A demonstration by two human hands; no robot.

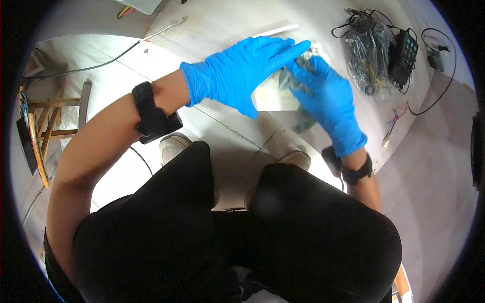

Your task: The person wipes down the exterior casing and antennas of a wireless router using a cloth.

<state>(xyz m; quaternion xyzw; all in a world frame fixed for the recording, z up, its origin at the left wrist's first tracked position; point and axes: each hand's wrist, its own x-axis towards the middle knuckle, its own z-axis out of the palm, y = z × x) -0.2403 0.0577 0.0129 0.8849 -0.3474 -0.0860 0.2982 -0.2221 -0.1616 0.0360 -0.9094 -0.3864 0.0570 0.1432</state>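
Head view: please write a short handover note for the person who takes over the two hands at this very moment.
Left hand, blue glove: flat and open, pressing on the pale flat rectangular piece at the edge of the white table.
Right hand, blue glove: on the same piece, fingers around a small grey-green part; grip unclear, blurred.
Nearby: clear plastic bag of black cables, black keypad device, loose coloured wires.
Done or left: cannot tell; the piece lies mostly hidden under both hands.

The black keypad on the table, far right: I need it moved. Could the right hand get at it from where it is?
Probably yes: the right hand is nearest, but a clear bag of cables lies between it and the black keypad.
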